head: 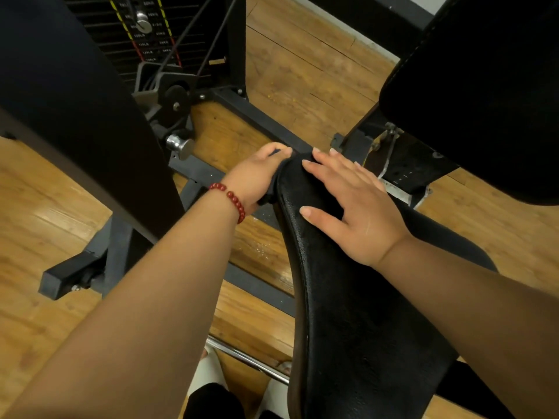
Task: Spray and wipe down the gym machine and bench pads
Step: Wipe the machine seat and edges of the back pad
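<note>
Two hands on the bench pad point(348, 313), centre frame. Left hand point(257, 173) is curled round a dark cloth point(273, 187), pinching it against the pad's far left edge. Right hand point(348, 204) lies flat on top, fingers spread, bracing. No spray bottle in view. Can't tell wet from dry on the black vinyl, so sprayed state unknown. Judgement: mid-wipe on this pad, working the far-end edge; near end at bottom of frame unclear. Likely left: big pad point(484, 86) upper right, upright pad point(60, 86) upper left, frame by the weight stack point(145, 34).
</note>
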